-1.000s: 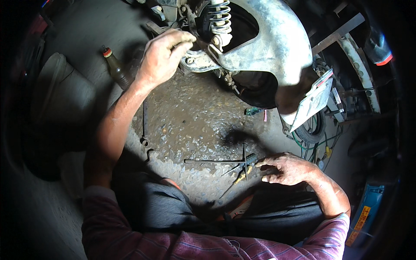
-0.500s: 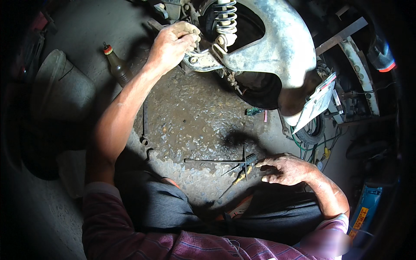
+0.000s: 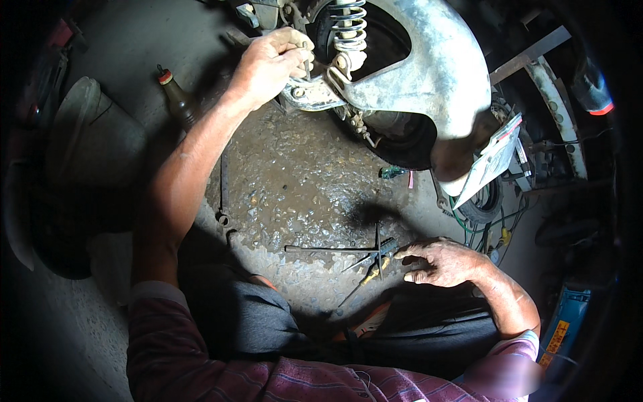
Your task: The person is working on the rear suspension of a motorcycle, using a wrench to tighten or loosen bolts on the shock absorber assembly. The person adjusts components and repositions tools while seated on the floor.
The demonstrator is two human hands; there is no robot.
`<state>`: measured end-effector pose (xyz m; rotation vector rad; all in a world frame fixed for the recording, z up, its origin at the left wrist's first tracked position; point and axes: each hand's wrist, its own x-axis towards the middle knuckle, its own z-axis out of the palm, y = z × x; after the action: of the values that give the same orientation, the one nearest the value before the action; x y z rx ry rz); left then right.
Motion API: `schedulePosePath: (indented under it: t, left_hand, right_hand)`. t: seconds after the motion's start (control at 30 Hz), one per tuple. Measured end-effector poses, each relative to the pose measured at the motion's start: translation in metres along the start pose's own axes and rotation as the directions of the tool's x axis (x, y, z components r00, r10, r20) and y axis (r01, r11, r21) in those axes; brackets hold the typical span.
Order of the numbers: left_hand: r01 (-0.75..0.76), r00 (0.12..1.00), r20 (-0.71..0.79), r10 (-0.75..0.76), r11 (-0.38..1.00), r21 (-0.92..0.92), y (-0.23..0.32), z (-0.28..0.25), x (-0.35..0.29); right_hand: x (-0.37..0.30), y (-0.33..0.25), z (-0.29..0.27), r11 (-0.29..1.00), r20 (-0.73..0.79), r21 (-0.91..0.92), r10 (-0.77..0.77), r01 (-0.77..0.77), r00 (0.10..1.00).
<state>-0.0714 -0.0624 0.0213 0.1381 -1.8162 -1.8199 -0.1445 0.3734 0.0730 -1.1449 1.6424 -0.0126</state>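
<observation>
Whitish and scuffed, the mudguard (image 3: pixel 449 60) curves over a dark wheel (image 3: pixel 418 147), and a coil spring (image 3: pixel 349 30) is just left of it. Also left of the mudguard, the left hand (image 3: pixel 268 63) is raised beside a grimy bracket (image 3: pixel 311 98). Its thumb and fingers are pinched narrow on a thin metal pin (image 3: pixel 307 65), held about upright; perhaps it is a bolt, but it is too small to say surely, and I cannot tell if its lower end touches the bracket.

Well below the mudguard, the right hand (image 3: pixel 445 261) has its thumb and forefinger apart, with a visible gap between them. The forefinger comes near a yellow-handled screwdriver (image 3: pixel 374 271) and a T-shaped wrench (image 3: pixel 331 250), which lie crossed on the ground (image 3: pixel 281 174). Farther left of the mudguard are a long spanner (image 3: pixel 224 187), a brown bottle (image 3: pixel 179 104) and a pale bucket (image 3: pixel 100 134).
</observation>
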Motion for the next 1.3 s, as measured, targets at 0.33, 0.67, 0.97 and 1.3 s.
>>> schedulePosePath:
  t: [0.33, 0.67, 0.97, 1.3]
  left_hand:
    - [0.25, 0.961, -0.077, -0.265, 0.955, -0.159, -0.009, -0.013, 0.007]
    - [0.051, 0.997, -0.058, -0.05, 0.999, 0.015, -0.007, 0.004, -0.001]
    - [-0.452, 0.857, 0.165, 0.489, 0.556, 0.698, 0.007, 0.048, -0.057]
    - [-0.502, 0.824, 0.339, 0.454, 0.307, 0.809, 0.016, 0.038, -0.055]
  right_hand:
    - [0.004, 0.005, 0.001, 0.998, -0.035, -0.049, -0.048, 0.046, 0.998]
    - [0.005, 0.003, 0.001, 0.996, -0.058, -0.052, -0.07, 0.067, 0.996]
    - [0.002, -0.006, -0.006, 0.999, -0.017, 0.008, -0.041, 0.041, 0.999]
    - [-0.005, -0.003, -0.001, 0.997, -0.055, -0.008, -0.076, 0.075, 0.996]
